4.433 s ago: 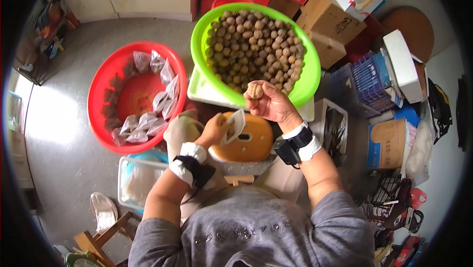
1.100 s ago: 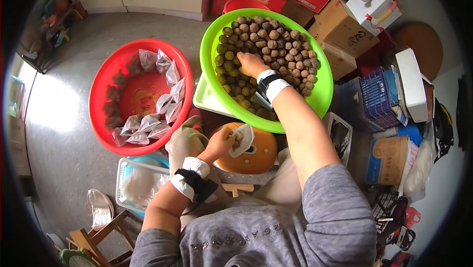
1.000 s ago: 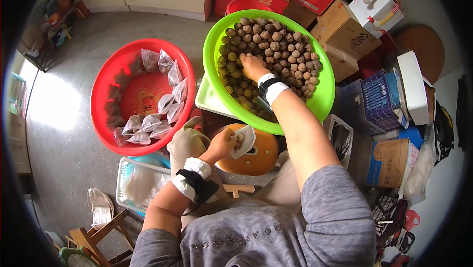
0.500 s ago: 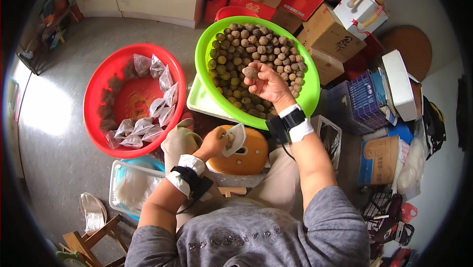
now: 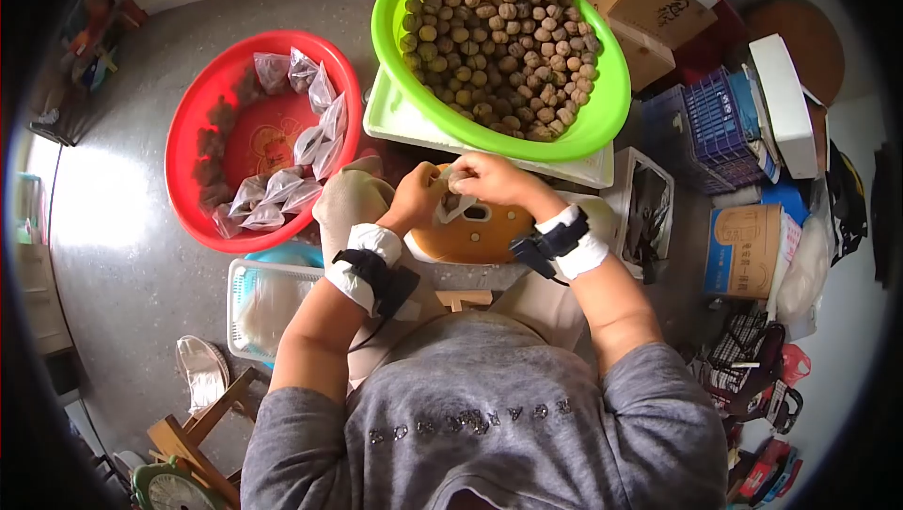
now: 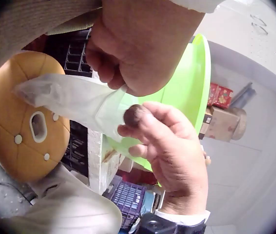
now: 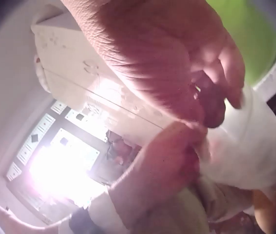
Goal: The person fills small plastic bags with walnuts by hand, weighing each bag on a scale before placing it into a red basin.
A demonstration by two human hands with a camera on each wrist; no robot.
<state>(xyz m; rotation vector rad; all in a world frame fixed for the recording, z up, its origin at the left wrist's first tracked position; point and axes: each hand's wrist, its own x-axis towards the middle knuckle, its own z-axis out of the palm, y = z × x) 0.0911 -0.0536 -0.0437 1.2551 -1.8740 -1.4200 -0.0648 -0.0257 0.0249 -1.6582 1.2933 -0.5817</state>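
In the head view my left hand (image 5: 415,198) pinches the rim of a clear plastic bag (image 5: 454,208) above the orange cushioned stool (image 5: 489,239). The left wrist view shows the bag (image 6: 74,95) hanging from my left hand (image 6: 135,46), with something at its far end. A brown walnut (image 6: 135,115) is pinched between the thumb and fingers of my right hand (image 6: 177,151), at the bag's mouth. In the right wrist view the walnut (image 7: 210,105) sits dark under my right fingers, beside the bag (image 7: 250,141).
A green basin (image 5: 602,115) full of walnuts stands ahead on a white foam box (image 5: 388,115). Left of it is a red basin (image 5: 179,143) with several filled bags. A white basket (image 5: 246,317) is at the left; a blue crate (image 5: 720,124) and boxes stand right.
My right hand has come back from the green basin to the bag beside my left hand, carrying a walnut. The head view has shifted, so the basins appear higher.
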